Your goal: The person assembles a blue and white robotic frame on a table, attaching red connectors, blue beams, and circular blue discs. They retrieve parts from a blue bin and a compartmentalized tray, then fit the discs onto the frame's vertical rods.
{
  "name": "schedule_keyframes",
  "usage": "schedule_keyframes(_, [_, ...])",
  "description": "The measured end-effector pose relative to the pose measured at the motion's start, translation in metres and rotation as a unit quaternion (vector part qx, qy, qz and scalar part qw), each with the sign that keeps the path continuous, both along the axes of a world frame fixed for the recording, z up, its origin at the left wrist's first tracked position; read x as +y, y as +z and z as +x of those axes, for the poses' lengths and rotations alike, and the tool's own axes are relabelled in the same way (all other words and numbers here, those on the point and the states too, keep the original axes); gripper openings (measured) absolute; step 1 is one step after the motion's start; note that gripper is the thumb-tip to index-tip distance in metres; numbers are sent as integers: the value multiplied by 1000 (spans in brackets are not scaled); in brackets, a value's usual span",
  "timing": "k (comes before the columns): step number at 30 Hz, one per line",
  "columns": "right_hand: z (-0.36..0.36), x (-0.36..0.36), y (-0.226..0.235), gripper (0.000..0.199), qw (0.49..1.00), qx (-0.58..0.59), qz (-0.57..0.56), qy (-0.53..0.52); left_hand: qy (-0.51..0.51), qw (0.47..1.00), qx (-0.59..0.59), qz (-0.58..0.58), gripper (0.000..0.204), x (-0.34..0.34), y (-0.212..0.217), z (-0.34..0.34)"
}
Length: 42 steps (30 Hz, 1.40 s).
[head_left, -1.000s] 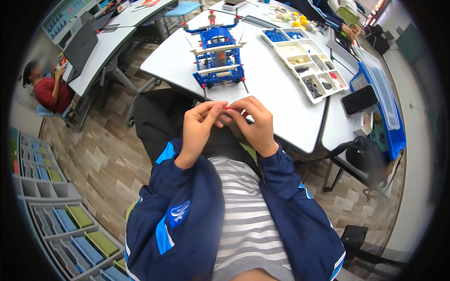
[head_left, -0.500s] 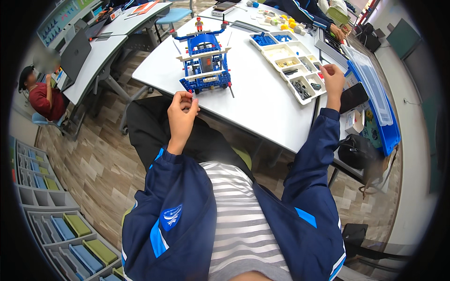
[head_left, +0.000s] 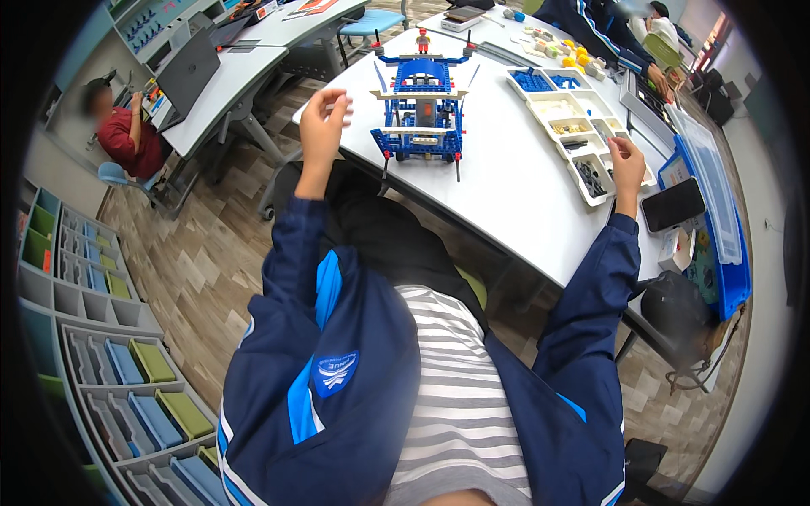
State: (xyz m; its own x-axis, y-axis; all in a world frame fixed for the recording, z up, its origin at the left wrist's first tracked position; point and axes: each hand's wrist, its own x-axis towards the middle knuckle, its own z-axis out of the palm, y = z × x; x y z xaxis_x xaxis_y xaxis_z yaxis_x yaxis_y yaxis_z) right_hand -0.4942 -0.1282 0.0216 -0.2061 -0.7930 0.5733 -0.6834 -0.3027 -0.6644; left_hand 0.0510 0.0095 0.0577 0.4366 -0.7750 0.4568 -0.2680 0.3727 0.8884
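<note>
My left hand [head_left: 321, 139] is raised over the table's near left edge, beside the brick-built model. Its fingers are loosely bent and apart, with nothing visible in them. The model [head_left: 426, 114] is a blue frame with white beams, red and black pins and a small red figure [head_left: 423, 40] on top. My right hand [head_left: 627, 169] is at the right side of the white sorting tray [head_left: 540, 119]. Its fingertips are pinched together over the compartments, and what they hold, if anything, is too small to make out. Dark grey pieces [head_left: 590, 179] fill the nearest compartment.
A black phone [head_left: 673, 205], a small white box [head_left: 677, 250] and a blue bin [head_left: 732, 274] with a clear lid are at the right. Across the table, a co-worker's hand [head_left: 657, 78] is by a dark case. Yellow and white pieces [head_left: 578, 59] lie at the far side.
My left hand has lifted away from the model's near left corner, up and to its left. My right hand stays at the tray; the red piece near its fingertips no longer shows. The view has shifted.
</note>
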Motion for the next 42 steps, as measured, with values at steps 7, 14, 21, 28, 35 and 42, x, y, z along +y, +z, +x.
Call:
schedule_keyframes(7, [26, 14, 7, 20, 998, 13, -21, 64, -246, 966, 25, 80, 56, -54, 25, 17])
schedule_keyframes(14, [100, 33, 15, 28, 932, -211, 45, 291, -292, 953, 29, 79, 44, -63, 3, 17])
schedule_keyframes(21, [180, 17, 17, 28, 888, -186, 187, 377, -197, 980, 18, 34, 21, -61, -16, 16])
schedule_keyframes(28, [253, 0, 21, 38, 866, -231, 125, 426, -82, 994, -76, -10, 16, -39, -22, 27])
schedule_keyframes(35, [262, -5, 6, 36, 839, -266, 149, 450, -37, 989, -139, 11, 25, -25, -30, 32])
schedule_keyframes(42, [260, -2, -4, 37, 911, -256, 119, 299, -48, 988, -112, 96, 28, -13, -36, 15])
